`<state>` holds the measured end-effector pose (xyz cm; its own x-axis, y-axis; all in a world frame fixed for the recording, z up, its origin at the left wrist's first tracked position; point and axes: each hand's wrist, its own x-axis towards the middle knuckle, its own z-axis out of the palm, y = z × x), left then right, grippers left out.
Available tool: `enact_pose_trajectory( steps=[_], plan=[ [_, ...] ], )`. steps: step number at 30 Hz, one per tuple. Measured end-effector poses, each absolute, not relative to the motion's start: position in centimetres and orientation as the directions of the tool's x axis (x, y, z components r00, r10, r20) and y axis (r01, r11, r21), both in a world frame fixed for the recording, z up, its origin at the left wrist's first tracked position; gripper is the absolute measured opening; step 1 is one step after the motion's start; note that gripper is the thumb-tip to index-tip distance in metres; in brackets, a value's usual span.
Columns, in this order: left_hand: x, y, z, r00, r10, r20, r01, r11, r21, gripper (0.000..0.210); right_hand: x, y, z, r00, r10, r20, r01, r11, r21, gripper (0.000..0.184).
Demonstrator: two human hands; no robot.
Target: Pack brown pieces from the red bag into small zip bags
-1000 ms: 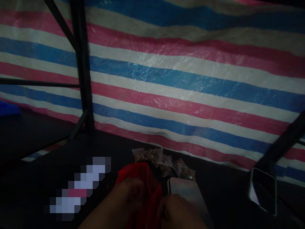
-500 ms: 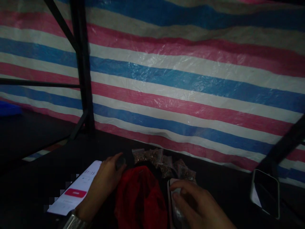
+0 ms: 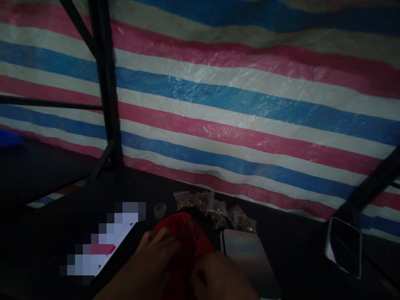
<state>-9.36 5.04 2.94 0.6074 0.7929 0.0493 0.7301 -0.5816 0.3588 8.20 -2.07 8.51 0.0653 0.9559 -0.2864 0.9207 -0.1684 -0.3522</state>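
A red bag [image 3: 189, 229], soft and creased, stands low in the middle of the dark table. My left hand [image 3: 153, 258] is on its left side with the fingers curled over the edge. At the right side my right hand [image 3: 218, 275] is closed on the red material, its fingertips partly in shadow. Beyond the bag lies a loose row of small clear zip bags [image 3: 203, 202] with brown bits inside. A small clear plastic cup [image 3: 160, 211] stands just behind my left hand. To the right is a flat device [image 3: 248, 254] with a pale, smooth top, partly behind my right hand.
A phone [image 3: 117, 246] with a lit, pixelated screen lies at the left. Another dark-screened phone [image 3: 345, 248] leans at the right near a black post. A striped plastic sheet [image 3: 250, 125] hangs behind the table, with a black metal frame [image 3: 108, 83] at left.
My left hand has let go of the small cup and moved down onto the red bag. My right hand has come off the flat device and moved left to the bag.
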Motion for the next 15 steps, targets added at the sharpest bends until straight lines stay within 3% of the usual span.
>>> enact_pose_trajectory(
  steps=[3,5,9,11,15],
  plan=[
    [-10.5,4.8,3.3,0.601,0.799,0.004,0.751,-0.566,0.34,0.065,10.3,-2.4,7.7,0.167,0.974,-0.156,0.916,-0.212,-0.341,0.036],
    [-10.8,4.4,3.5,0.58,0.814,-0.04,0.782,-0.542,0.307,0.063,11.6,-2.5,7.3,0.173,0.98,-0.102,0.906,-0.199,-0.374,0.035],
    [-10.6,4.1,3.7,0.564,0.826,-0.004,0.781,-0.531,0.33,0.06,12.7,-2.4,6.7,0.164,0.979,-0.119,0.891,-0.199,-0.409,0.03],
    [-10.3,4.1,4.3,0.555,0.83,0.06,0.758,-0.534,0.374,0.05,12.7,-2.4,7.0,0.136,0.987,-0.085,0.851,-0.161,-0.501,0.029],
    [-9.2,3.7,6.0,0.504,0.837,0.214,0.678,-0.537,0.502,0.022,12.8,-2.4,8.5,0.102,0.987,0.125,0.657,0.028,-0.754,0.031]
  ],
)
